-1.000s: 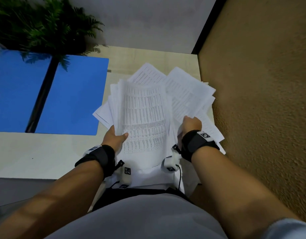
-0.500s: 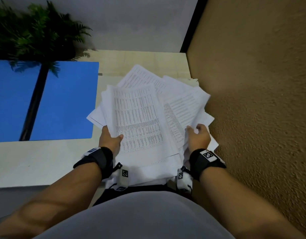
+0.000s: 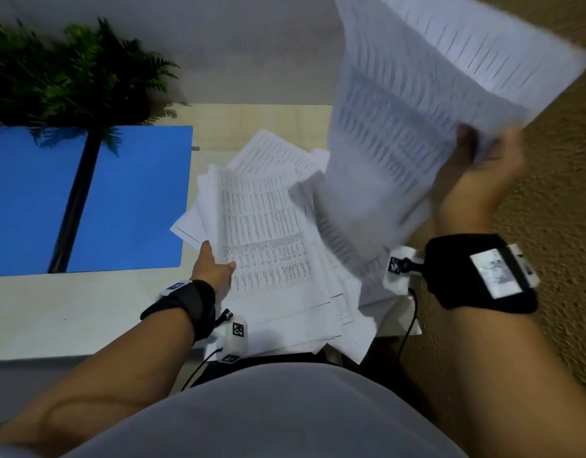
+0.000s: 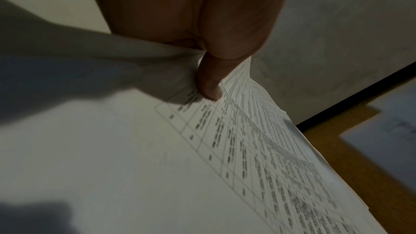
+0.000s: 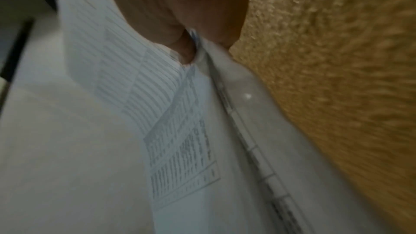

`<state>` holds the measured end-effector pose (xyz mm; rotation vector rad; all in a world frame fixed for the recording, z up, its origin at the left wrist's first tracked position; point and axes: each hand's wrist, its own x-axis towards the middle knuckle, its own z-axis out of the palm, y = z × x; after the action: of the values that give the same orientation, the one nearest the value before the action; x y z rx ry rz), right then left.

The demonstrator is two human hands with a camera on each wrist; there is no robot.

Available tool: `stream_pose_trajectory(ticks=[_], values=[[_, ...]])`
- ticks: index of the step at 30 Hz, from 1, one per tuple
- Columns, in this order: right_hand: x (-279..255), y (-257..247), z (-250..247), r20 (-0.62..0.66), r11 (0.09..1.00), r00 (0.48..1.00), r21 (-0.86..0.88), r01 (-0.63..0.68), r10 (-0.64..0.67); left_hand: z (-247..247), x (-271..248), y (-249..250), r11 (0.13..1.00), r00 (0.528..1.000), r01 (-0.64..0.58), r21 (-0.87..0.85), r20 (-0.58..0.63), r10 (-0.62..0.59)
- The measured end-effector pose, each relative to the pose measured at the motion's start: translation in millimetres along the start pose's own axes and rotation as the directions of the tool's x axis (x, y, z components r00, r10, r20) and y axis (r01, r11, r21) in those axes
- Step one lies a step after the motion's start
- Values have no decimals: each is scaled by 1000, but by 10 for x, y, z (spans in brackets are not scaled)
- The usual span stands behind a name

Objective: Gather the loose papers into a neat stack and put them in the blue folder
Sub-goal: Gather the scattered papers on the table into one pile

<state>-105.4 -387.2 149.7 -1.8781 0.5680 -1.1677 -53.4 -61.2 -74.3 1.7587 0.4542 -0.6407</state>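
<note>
Your right hand (image 3: pixel 479 180): now raised high with a blurred sheaf of sheets (image 3: pixel 417 104) pinched between thumb and fingers (image 5: pixel 184 51); half a second ago it lay low on the pile. Your left hand (image 3: pixel 214 269): unchanged, thumb on top, gripping the pile of papers (image 3: pixel 268 242) at its left edge. Pile: on the counter (image 3: pixel 70 309), overhanging the near edge. Blue folder (image 3: pixel 126 200): open, flat, left of the pile, as before.

A green fern (image 3: pixel 70 74) stands beside a textured ochre wall (image 3: pixel 555 209).
</note>
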Motion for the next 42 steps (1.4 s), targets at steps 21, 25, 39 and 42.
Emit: stream_pose_trajectory(ticks=[21,25,39,42], values=[[-1349,778,1288,792,855,338,-413,-314,508,11,-142,113,998,999,32,-60,5,-32],[-1264,926,1055,357,770,698,-445,-457,621,-17,-86,53,995,995,76,-62,-66,-80],[-1350,1327,388,-2,298,371,-590,-750,929,-47,-178,129,998,997,-9,64,-71,13],[-1397,1351,403,125,327,321,-617,-716,939,-140,-163,122,997,994,3,77,-109,5]])
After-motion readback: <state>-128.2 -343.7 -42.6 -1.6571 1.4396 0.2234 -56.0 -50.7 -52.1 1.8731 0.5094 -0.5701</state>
